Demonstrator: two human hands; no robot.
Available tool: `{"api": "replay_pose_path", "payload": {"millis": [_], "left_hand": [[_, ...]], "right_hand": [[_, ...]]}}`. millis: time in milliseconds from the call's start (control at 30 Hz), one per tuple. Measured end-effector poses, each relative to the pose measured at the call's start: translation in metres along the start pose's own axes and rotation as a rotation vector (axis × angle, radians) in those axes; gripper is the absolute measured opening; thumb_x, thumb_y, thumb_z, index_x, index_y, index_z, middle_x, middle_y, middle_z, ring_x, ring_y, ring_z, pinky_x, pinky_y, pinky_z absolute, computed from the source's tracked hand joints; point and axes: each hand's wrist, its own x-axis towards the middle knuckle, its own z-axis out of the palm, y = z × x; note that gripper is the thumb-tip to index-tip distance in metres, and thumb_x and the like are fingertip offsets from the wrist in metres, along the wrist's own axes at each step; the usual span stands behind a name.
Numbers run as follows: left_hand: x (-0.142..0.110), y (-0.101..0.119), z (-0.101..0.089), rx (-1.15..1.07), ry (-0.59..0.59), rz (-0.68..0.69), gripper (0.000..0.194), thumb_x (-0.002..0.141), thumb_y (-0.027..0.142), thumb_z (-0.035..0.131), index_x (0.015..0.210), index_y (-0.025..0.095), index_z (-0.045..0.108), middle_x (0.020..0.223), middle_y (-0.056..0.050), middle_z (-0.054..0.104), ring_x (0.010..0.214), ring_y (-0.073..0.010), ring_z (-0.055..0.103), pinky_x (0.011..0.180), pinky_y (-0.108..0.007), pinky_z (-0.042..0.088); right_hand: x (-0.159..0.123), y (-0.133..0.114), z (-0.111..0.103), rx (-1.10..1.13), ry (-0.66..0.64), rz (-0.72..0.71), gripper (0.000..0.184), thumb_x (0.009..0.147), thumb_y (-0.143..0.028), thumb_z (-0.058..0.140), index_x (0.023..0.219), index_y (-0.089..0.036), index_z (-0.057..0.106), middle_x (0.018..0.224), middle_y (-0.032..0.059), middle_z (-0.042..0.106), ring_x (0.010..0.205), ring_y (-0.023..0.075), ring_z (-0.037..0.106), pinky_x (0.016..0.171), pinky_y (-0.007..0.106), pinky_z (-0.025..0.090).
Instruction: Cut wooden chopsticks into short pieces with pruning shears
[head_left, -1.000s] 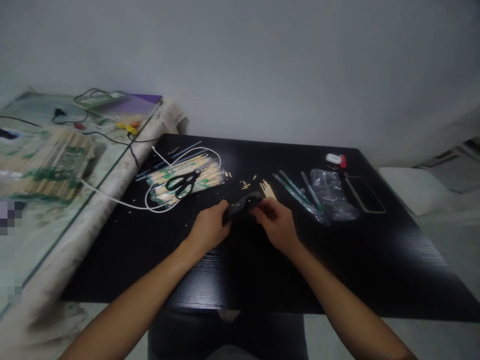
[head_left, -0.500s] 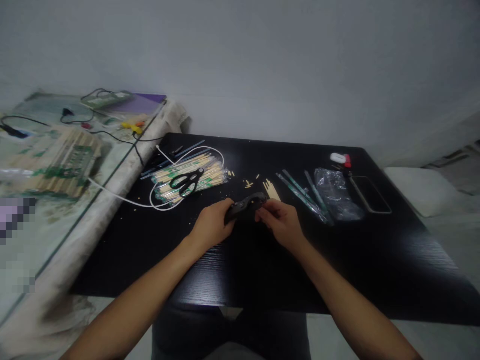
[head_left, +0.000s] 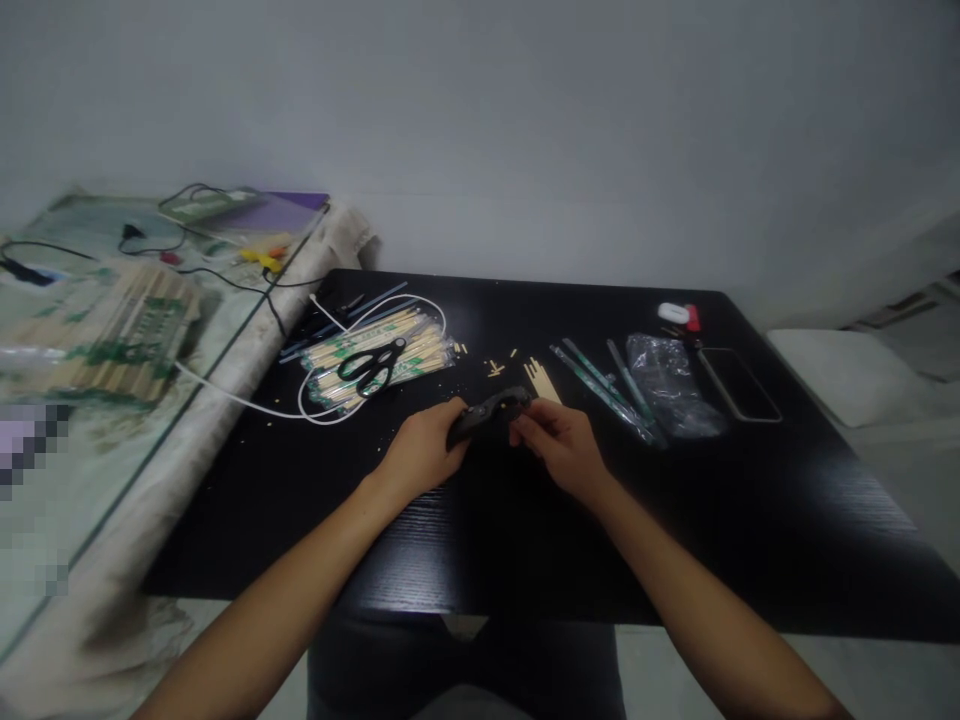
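My left hand (head_left: 426, 446) is closed around one end of a black curved hand tool (head_left: 489, 412), whose exact kind I cannot make out. At the tool's other end my right hand (head_left: 559, 440) has its fingers pinched together; whatever sits between them is too small and dark to tell. Just behind the right hand lies a small bundle of thin wooden sticks (head_left: 541, 380). Short cut stick pieces (head_left: 494, 368) are scattered beyond the tool. To the left, black-handled scissors (head_left: 373, 366) rest on packs of wrapped chopsticks (head_left: 420, 350).
A white cable (head_left: 247, 402) runs from the glass-topped table at left onto the black table (head_left: 300, 540). At right lie empty-looking plastic sleeves (head_left: 607, 390), a clear plastic bag (head_left: 671, 390), a phone (head_left: 740, 385) and a white case (head_left: 672, 314). More wrapped chopsticks (head_left: 127, 330) lie far left.
Both hands and the black tool hold nearly the same place and pose. The view has shifted very slightly; nothing on the table has visibly moved.
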Motion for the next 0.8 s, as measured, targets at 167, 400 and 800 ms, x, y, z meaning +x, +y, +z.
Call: {"api": "replay_pose_path", "payload": {"millis": [167,400,800], "left_hand": [[0.0003,0.0021,-0.0008,0.032,-0.043,-0.071,0.007,0.089,0.021,0.058,0.084,0.023,0.055,0.076,-0.002,0.068,0.066,-0.0195,0.064,0.063,-0.029,0.041],[-0.0001,0.0061,-0.0055,0.156,-0.099,-0.152,0.01,0.089,0.021,0.057,0.081,0.023,0.052,0.07,-0.002,0.065,0.064,-0.0202,0.064,0.06,-0.028,0.035],[0.0005,-0.002,-0.0009,0.13,-0.063,-0.072,0.008,0.088,0.021,0.058,0.083,0.023,0.052,0.078,-0.003,0.068,0.07,-0.0212,0.065,0.064,-0.029,0.038]], "right_hand": [[-0.0002,-0.0015,0.0014,-0.014,0.013,-0.012,0.033,0.093,-0.045,0.066,0.072,-0.02,0.066,0.065,-0.0012,0.06,0.054,0.0104,0.043,0.053,0.026,0.036],[-0.0008,-0.0004,0.0048,-0.063,0.063,-0.036,0.032,0.094,-0.039,0.065,0.069,-0.019,0.064,0.064,-0.0012,0.06,0.058,0.0113,0.05,0.059,0.025,0.041],[-0.0005,-0.0027,0.0015,-0.021,-0.002,0.008,0.034,0.094,-0.043,0.066,0.072,-0.018,0.065,0.061,-0.0019,0.056,0.052,0.0088,0.04,0.05,0.024,0.031]]}}
